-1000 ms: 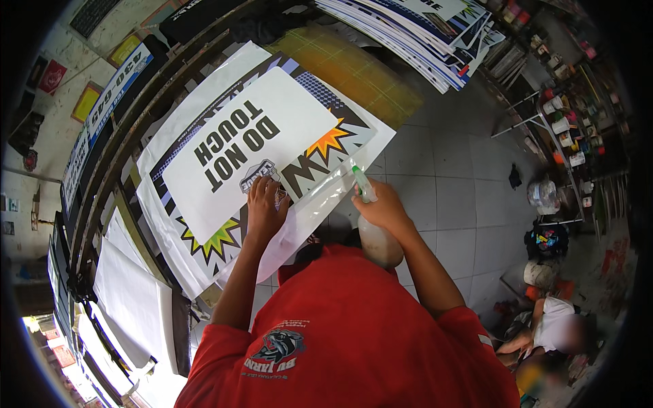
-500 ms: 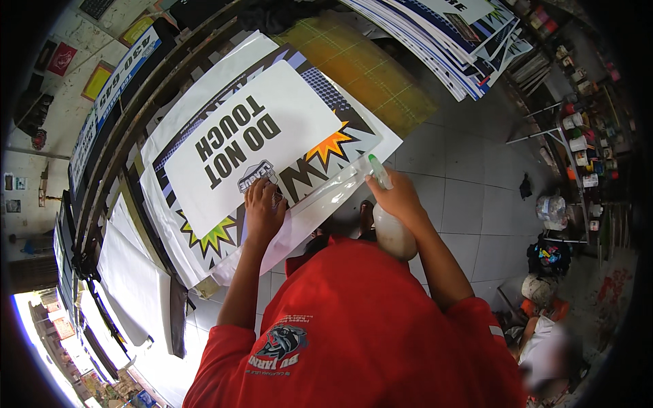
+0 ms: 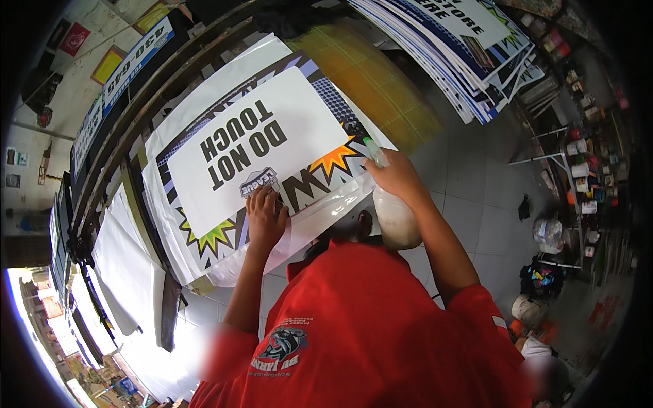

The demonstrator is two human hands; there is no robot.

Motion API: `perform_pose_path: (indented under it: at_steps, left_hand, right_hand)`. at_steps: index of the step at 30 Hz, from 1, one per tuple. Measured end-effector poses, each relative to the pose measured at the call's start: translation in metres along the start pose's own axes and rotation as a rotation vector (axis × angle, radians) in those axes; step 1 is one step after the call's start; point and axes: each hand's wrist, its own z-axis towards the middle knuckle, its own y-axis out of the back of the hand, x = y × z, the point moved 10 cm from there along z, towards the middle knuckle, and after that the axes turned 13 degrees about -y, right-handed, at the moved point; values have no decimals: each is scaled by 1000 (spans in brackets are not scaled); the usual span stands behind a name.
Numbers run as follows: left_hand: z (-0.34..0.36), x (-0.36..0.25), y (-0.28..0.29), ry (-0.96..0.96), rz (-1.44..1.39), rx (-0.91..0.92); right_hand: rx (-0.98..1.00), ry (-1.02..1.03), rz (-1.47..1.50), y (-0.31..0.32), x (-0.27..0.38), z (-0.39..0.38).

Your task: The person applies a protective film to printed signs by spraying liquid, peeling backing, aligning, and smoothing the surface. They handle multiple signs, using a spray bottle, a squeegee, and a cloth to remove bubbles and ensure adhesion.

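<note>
My left hand (image 3: pixel 265 221) lies on the lower edge of a white printed card (image 3: pixel 204 194), its fingers apart on a small logo. The card rests on a larger poster (image 3: pixel 309 197) with dark stripes, dots and orange and green bursts, over white and clear, glossy sheets. My right hand (image 3: pixel 398 177) is wrapped round a translucent spray bottle (image 3: pixel 398 224) with a pale liquid and a green-tipped head, held at the poster's right edge. The nozzle is beside a dark speckled patch near the orange burst; whether that is spray or print I cannot tell.
A yellow-green gridded mat (image 3: pixel 381 88) lies behind, beside a stack of printed boards (image 3: pixel 442 47). Metal rails with boards and white sheets (image 3: pixel 126 265) run along the left. Shelves of small cans (image 3: pixel 578 170) and a plastic container (image 3: pixel 547 234) line the right. A partly visible person (image 3: pixel 534 347) is low at bottom right.
My right hand and the bottle have moved up and right toward the poster's corner. My left hand stays on the card. The view has shifted slightly, showing less of the other person.
</note>
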Motion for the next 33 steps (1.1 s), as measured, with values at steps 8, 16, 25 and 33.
perform_pose_path:
  at_steps: [8, 16, 25, 33]
  left_hand:
    - [-4, 7, -1, 77, -19, 27]
    - [-5, 9, 2, 100, -36, -2]
    - [-9, 13, 0, 145, -40, -1]
    - [-11, 15, -2, 179, -41, 24]
  right_hand:
    - [65, -62, -127, 7, 43, 34]
    - [93, -70, -155, 1, 60, 81]
    - [140, -2, -244, -3, 99, 131]
    - [28, 151, -270, -10, 136, 189]
